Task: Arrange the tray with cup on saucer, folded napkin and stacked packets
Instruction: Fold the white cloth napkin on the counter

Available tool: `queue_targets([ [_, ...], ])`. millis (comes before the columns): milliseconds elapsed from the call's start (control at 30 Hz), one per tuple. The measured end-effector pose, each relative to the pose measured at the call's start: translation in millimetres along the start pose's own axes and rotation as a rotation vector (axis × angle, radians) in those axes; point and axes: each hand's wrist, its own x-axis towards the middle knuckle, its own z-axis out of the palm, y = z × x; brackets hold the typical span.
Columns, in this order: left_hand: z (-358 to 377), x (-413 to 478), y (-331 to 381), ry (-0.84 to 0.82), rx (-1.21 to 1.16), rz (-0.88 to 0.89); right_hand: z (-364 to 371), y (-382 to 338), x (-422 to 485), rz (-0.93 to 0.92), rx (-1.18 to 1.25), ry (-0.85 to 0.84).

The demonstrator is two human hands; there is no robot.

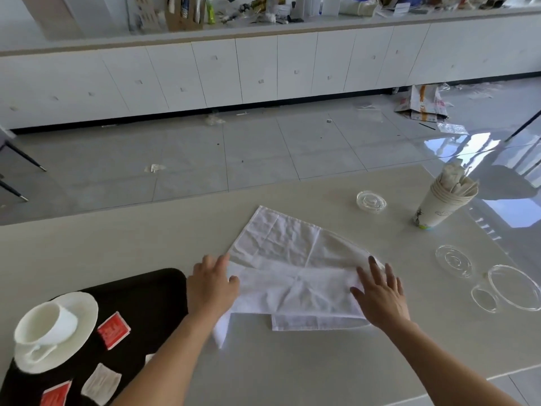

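A white cloth napkin (287, 259) lies on the beige table, its near part folded over onto itself. My left hand (212, 285) presses flat on the fold's left end and my right hand (380, 294) presses flat on its right end, fingers spread. At the lower left a black tray (152, 300) holds a white cup (44, 323) standing on a white saucer (85, 312). Loose packets lie apart on the tray: two red packets (113, 330) (55, 395) and a white packet (101, 383).
At the right of the table stand a stack of paper cups (442, 203) with sticks inside, a small glass dish (371, 201), a glass saucer (453, 260) and a glass cup (506, 291). The table's far edge meets a grey tiled floor and white cabinets.
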Motion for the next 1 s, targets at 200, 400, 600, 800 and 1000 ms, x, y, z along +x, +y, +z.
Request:
queue_targets([
  [200,54,-15,-10,-0.149,-0.08,0.265,20,-42,-77,-0.661,0.316,0.509],
  [400,69,17,-9,-0.35,-0.022,0.196,49,-95,-109,-0.685,-0.003,0.141],
  [600,65,25,-14,-0.347,-0.019,0.119,41,-16,-110,-0.824,0.071,0.234],
  [800,59,4,-18,-0.338,0.049,0.058,5,22,-88,-0.616,0.066,0.404],
  [1000,62,-6,-13,-0.218,0.077,0.19,15,-41,-81,-0.76,0.089,0.344],
])
